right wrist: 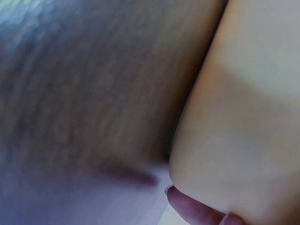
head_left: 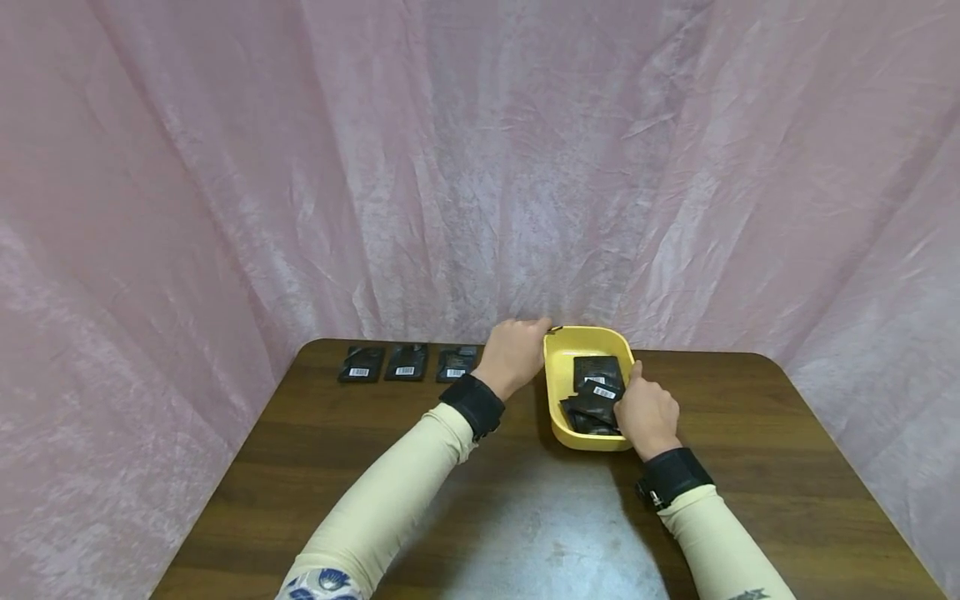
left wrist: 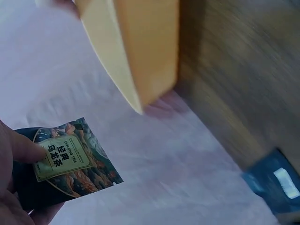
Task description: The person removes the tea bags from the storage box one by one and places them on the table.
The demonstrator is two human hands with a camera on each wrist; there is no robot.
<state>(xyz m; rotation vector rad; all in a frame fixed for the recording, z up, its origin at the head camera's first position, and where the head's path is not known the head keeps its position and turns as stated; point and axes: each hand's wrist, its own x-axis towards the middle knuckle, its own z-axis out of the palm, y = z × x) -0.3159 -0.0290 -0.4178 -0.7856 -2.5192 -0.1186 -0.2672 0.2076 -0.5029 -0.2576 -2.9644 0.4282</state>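
Three black packets (head_left: pixel 405 362) lie in a row, far left on the brown table (head_left: pixel 750 467). Just right, the yellow tub (head_left: pixel 557 385) holds more. Right hand (head_left: pixel 647 414) grips its near rim. Left hand (head_left: pixel 513 354) pinches a tea packet (left wrist: pixel 70 164); best lay it flat, beside the row.

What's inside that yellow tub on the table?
The yellow tub holds a loose pile of black packets, some showing barcode labels. The right hand covers the pile's near corner, so no exact count.
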